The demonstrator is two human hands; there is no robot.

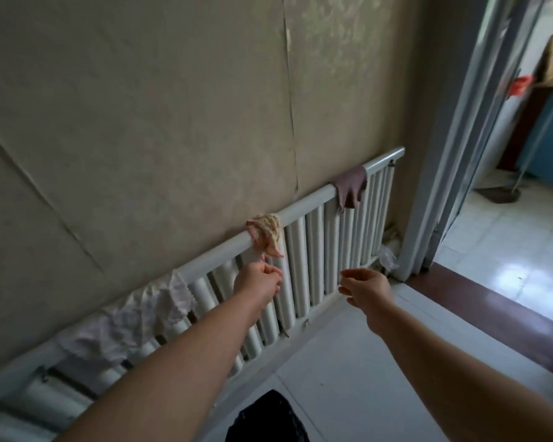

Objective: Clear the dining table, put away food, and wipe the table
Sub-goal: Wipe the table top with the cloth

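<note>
— You're on the wiping step, I'd say, or getting ready for it. The table isn't in view at all. You're facing the radiator on the wall, fetching something to wipe with.

— Agreed. The cloth you seem to be after is the yellow and pink one, bunched over the radiator's top rail. It sits between the purple cloth farther along to the right and the white cloth to the left.

— Your left hand is just below it with the fingers curled in. A pink end of the cloth hangs down to them, and it looks as if you're pinching that end. It's a little blurred, so take that as a reading, not a certainty.

— Your right hand is well apart from the cloth. It's out in front of the radiator with the fingers loosely bent, holding nothing and touching nothing.

— For the next move, you need to lift, not tug. The cloth is wrapped over the rail, and pulling straight down on one end may only cinch it or drag it along.

— Then bring your right hand up to the bunched part and raise it clear of the rail while your left keeps the loose end. After that you need to turn back to the table, wherever it stands
</note>
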